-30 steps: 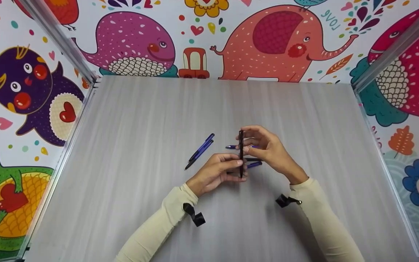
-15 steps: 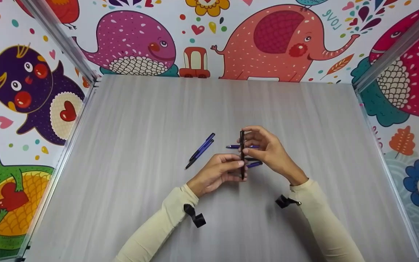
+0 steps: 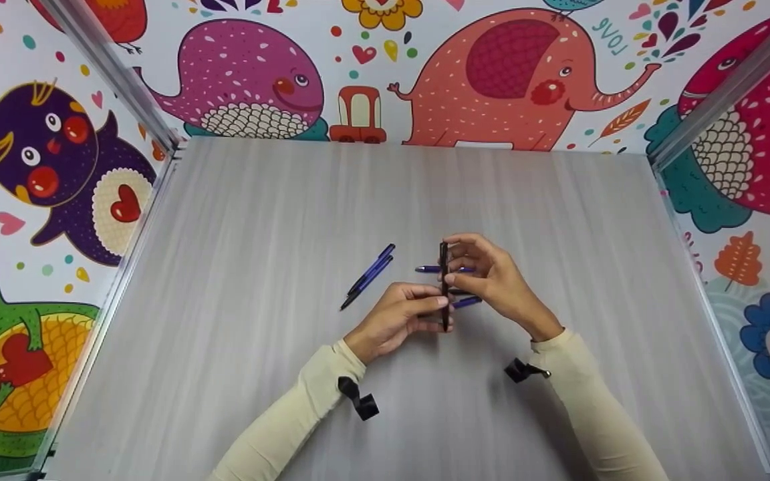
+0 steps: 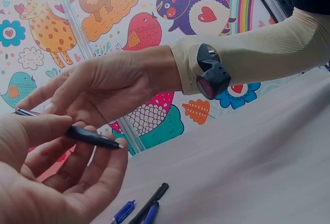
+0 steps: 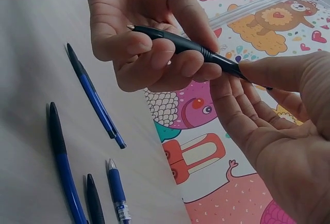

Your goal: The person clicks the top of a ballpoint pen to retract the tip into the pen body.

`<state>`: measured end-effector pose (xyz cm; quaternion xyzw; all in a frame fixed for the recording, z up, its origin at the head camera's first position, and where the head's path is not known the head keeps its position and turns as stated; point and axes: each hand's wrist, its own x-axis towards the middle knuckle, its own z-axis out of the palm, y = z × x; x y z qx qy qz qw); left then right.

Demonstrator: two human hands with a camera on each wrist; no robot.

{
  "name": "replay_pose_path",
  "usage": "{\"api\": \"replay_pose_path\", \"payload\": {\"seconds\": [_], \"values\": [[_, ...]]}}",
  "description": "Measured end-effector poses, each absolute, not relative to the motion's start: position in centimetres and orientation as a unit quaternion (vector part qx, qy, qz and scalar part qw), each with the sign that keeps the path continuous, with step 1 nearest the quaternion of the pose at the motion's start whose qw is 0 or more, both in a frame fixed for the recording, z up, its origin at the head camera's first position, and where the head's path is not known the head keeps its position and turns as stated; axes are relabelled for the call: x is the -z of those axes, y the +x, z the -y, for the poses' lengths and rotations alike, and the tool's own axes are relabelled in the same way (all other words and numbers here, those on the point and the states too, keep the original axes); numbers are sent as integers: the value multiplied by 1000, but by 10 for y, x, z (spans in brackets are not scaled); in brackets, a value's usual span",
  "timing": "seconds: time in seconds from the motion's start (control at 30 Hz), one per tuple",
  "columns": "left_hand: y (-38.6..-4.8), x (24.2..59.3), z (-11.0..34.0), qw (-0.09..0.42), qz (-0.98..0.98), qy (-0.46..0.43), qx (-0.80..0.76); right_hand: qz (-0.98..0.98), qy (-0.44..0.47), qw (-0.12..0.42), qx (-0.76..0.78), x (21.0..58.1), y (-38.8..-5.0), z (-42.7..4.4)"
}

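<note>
A black pen [image 3: 444, 267] is held above the table between both hands, upright in the head view. My left hand [image 3: 398, 314] grips its lower part, thumb on the near side and fingers behind. Higher up, my right hand [image 3: 498, 280] pinches the barrel between thumb and fingers. In the right wrist view, the pen's pointed metal tip [image 5: 131, 28] sticks out beside the left fingers. Under the hands lie a blue pen [image 3: 427, 269], a black pen [image 3: 465, 292] and another blue pen [image 3: 468, 302], partly hidden by the right hand in the head view.
Two blue-and-black pens [image 3: 367, 277] lie side by side, slanted, left of the hands. The grey wood-grain table [image 3: 258, 220] is bounded by walls with cartoon animals [image 3: 492, 80] and metal corner posts [image 3: 117, 80]. A black strap device [image 3: 358, 399] hangs from the left sleeve.
Both hands keep hold of the black pen and stay almost still. My right hand has shifted very slightly toward me. The pens on the table have not moved.
</note>
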<state>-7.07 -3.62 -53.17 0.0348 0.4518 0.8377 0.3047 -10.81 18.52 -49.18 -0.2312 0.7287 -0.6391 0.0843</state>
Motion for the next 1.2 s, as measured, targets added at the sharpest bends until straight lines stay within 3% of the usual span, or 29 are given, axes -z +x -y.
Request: {"api": "replay_pose_path", "payload": {"seconds": [0.53,0.77,1.0,1.2], "values": [[-80,529,38,283,-509,44,-811,-722,-233,69,647,491,-111,-185],[-93,524,49,267,-587,70,-761,-695,-209,32,688,496,-117,-190],[-103,522,58,229,-669,121,-697,-695,-153,-16,702,501,-122,-203],[-112,521,62,189,-735,134,-638,-710,-155,-24,687,503,-124,-210]]}}
